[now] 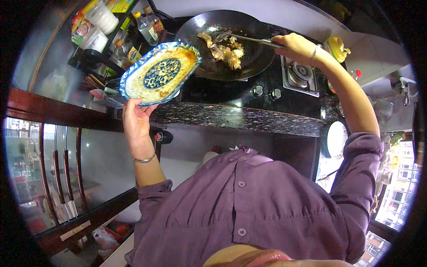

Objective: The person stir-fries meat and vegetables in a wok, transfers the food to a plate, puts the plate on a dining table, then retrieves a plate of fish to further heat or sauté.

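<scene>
My left hand (136, 116) grips the near edge of a blue-and-white patterned oblong dish (131, 85). The dish is tilted beside the wok, its inside smeared with yellowish residue and brown sauce. With my right hand (295, 48) I hold the handle of a metal spatula (250, 38), whose head reaches into the food. Browned pieces of cooked food (230, 56) lie in the middle of the dark wok (257, 63). The wok sits at the back of the black gas hob (213, 91). What the pieces are made of I cannot tell.
Right of the wok is a second burner (302, 74), with a yellow jug (336, 49) behind it. Sauce bottles (146, 28) and a seasoning rack (100, 40) stand at the left. A speckled stone counter edge (233, 116) runs across the front. A white bowl (336, 139) is at the right.
</scene>
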Action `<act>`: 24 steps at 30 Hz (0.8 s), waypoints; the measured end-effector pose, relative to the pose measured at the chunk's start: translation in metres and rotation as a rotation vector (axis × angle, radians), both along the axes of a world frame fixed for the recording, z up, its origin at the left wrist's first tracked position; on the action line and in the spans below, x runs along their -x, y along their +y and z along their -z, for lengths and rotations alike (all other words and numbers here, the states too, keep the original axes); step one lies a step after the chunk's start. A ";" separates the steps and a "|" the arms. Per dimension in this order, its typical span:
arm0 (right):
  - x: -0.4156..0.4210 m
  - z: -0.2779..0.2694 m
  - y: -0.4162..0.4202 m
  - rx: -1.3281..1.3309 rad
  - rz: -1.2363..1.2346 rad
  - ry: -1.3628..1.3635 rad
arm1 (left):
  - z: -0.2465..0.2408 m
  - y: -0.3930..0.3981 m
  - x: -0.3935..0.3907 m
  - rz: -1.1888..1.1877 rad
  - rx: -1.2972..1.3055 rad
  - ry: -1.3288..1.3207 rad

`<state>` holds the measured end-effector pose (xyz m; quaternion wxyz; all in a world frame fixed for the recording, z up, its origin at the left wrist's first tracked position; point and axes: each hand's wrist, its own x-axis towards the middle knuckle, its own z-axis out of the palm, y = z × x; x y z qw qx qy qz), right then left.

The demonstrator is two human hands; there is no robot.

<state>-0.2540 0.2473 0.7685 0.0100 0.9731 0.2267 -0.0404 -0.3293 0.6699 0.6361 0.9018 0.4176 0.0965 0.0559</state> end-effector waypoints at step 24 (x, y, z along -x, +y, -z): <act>-0.062 -0.014 0.052 0.040 0.193 0.186 | -0.013 0.003 0.007 0.009 0.000 0.025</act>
